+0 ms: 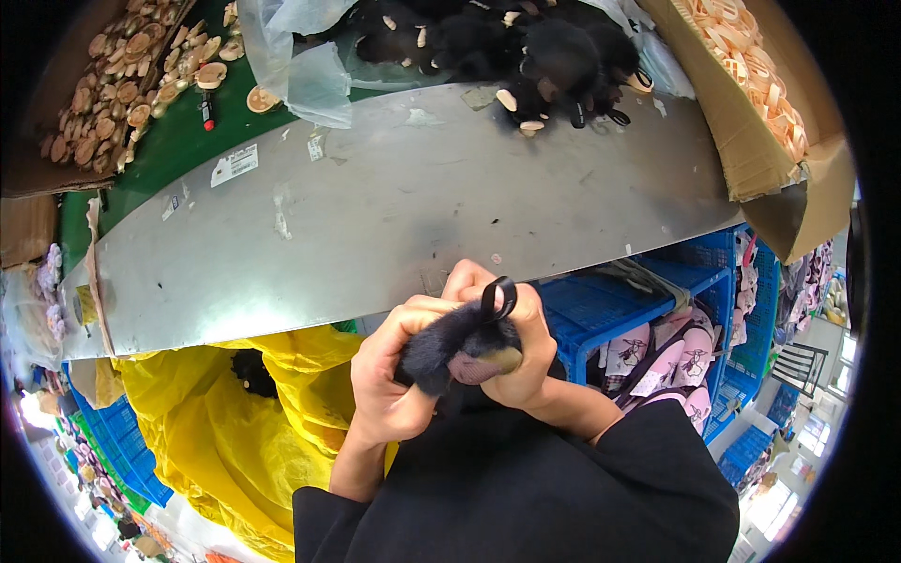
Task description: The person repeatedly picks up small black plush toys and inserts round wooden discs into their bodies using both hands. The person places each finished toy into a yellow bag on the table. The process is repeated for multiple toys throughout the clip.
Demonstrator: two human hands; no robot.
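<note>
Yellow bag (225, 413), blue crates (610, 310), cardboard box (751, 122)

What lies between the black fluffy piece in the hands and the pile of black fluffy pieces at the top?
In the head view, only the grey metal table edge lies between the held black fluffy piece and the pile; that stretch carries just sticker scraps.

Left hand (389, 375) and right hand (521, 352) are gripping a black fur slipper (455, 349) beside a grey metal table (394, 206). Black fur pieces (526, 42) are lying above; yellow bag (225, 413) and blue crates (610, 310) are sitting below.
</note>
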